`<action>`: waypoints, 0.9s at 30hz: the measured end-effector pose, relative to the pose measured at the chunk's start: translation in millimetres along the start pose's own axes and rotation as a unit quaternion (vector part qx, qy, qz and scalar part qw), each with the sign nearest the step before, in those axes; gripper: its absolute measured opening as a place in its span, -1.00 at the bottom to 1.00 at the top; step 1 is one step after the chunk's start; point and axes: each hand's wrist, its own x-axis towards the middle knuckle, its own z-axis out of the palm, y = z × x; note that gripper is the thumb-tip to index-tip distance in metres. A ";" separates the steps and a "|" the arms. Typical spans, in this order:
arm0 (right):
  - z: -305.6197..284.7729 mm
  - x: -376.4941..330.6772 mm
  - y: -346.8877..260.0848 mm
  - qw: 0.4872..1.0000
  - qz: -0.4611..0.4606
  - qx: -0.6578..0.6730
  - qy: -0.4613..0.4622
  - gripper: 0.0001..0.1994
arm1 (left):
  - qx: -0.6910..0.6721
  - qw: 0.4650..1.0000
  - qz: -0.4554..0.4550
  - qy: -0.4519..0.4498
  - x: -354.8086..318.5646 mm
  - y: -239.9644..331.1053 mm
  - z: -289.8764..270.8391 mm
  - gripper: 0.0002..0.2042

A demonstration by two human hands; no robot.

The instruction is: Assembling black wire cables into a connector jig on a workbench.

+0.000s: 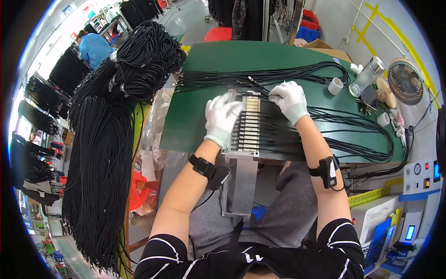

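Observation:
My left hand [222, 114], in a white glove, hovers at the left edge of a clear-and-metal slotted fixture [252, 124]; its fingers are spread and slightly blurred, with nothing visible in them. Several black cables [274, 133] lie across the fixture's lower slots, their ends at its left side. Beyond the upper right corner, my right hand [289, 98], also gloved, pinches a black cable [265, 92] between thumb and fingers. A loose cable end with a light tip [251, 79] lies just past the fixture.
Looped cable bundles [367, 132] cover the right of the green table [204, 56]. A big black cable pile [100, 153] hangs at the left. Tape rolls [335, 86], a glass bottle [367, 76] and a fan [405, 81] stand far right. Another person [94, 49] sits at the far left.

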 end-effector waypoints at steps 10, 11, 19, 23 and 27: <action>-3.9 -4.4 -28.0 0.983 -0.090 0.158 0.014 -0.83 | -0.153 0.986 -0.044 0.059 4.3 5.6 -5.0 -0.82; -1.1 -4.4 -36.0 0.983 -0.088 0.159 0.014 -0.83 | -0.146 0.988 -0.003 0.059 4.6 9.0 -6.5 -0.83; -7.0 -5.1 -28.4 0.986 -0.037 0.155 -0.057 -0.85 | -0.101 0.986 0.007 0.131 7.8 5.7 -17.4 -0.84; -4.2 -5.9 -23.7 0.988 -0.050 0.134 -0.065 -0.89 | -0.100 0.989 -0.028 0.103 7.0 -1.5 -7.6 -0.84; -6.4 -7.5 -20.2 0.994 -0.039 0.061 -0.077 -0.88 | -0.121 0.985 -0.080 0.093 4.0 -7.9 -1.9 -0.82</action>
